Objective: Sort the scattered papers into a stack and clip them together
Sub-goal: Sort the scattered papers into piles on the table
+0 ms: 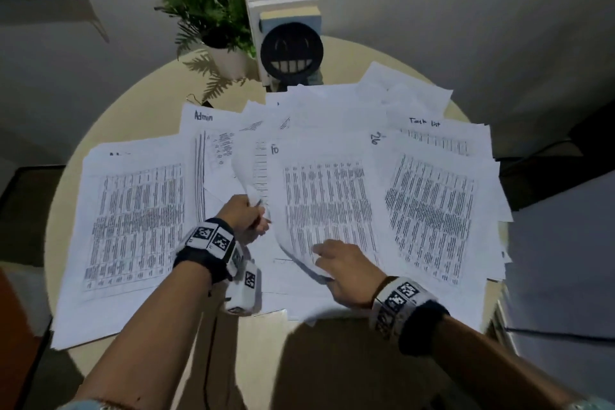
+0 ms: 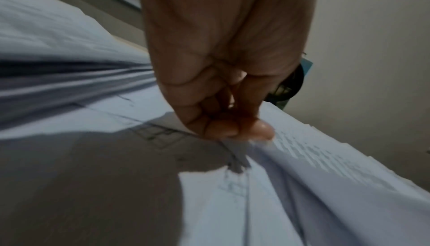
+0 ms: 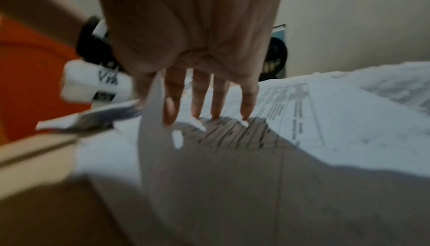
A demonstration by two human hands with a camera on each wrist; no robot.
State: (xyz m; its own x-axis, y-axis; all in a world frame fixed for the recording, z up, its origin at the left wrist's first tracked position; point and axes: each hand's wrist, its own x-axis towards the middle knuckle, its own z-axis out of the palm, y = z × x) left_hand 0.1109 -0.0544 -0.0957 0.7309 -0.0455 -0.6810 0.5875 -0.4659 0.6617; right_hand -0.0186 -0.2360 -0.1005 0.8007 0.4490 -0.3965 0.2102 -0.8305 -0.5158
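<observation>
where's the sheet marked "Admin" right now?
Head view: the Admin sheet lies flat at the table's far left, just in front of the potted plant, partly under neighbouring papers; neither hand touches it.

On the round beige table, a white printed sheet (image 1: 213, 130) lying at the back left of the spread bears the handwritten word "Admin" in dark ink at its top edge. A white sheet with a printed grid (image 1: 442, 136) at the back right carries the handwritten heading "Task list". The white sheet of dense columns (image 1: 429, 206) at the right has a handwritten "26" at its upper left corner, written sideways. The middle white sheet of printed columns (image 1: 329, 203) shows handwritten characters that look like "10" at its top left corner. The printed tables themselves are too small and blurred to read.
</observation>
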